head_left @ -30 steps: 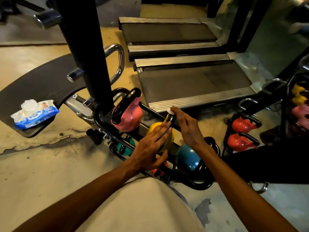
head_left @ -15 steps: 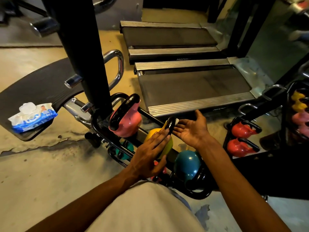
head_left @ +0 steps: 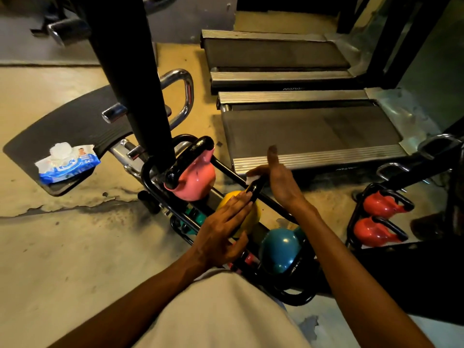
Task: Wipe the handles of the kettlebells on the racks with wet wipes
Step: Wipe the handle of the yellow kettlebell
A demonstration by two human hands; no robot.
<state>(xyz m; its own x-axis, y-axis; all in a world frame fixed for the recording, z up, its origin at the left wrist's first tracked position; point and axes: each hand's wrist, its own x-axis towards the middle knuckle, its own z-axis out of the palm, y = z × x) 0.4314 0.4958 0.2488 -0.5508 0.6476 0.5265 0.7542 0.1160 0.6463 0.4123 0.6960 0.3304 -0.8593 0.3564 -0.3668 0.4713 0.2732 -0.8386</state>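
Since half a second ago the right hand [head_left: 280, 179] has turned from palm-up beside the yellow kettlebell [head_left: 241, 212] to stand on edge over its black handle [head_left: 254, 188], with a white wipe [head_left: 251, 178] now showing at the handle's top. The left hand [head_left: 223, 232] has kept its place flat on the yellow bell.

Only the head view is given. The right hand's fingers are mostly straight, one pointing up, and the thumb side lies against the wipe; whether the grip closes on the wipe or only presses it cannot be told, since the palm hides the contact. The left hand's fingers are straight and together, its fingertips touching the lower part of the handle, nothing clamped.

The yellow bell sits in the middle of a black rack [head_left: 155, 182], between a pink kettlebell [head_left: 194, 182] at the far end and a blue kettlebell [head_left: 280, 249] at the near end. A lower tier is largely hidden: a teal one [head_left: 198, 218] and a red one [head_left: 248, 258] show only in slivers. A dark post [head_left: 130, 79] cuts across the rack's far end.

A pack of wipes [head_left: 67, 164], one tuft pulled up, lies on a dark padded surface [head_left: 57, 131] at left, well apart from the rack. Two red kettlebells [head_left: 379, 219] sit in a second rack at right, partly in shadow. Two treadmills [head_left: 308, 131] lie beyond. Pale cloth [head_left: 218, 315] fills the bottom edge, covering the rack's near foot.
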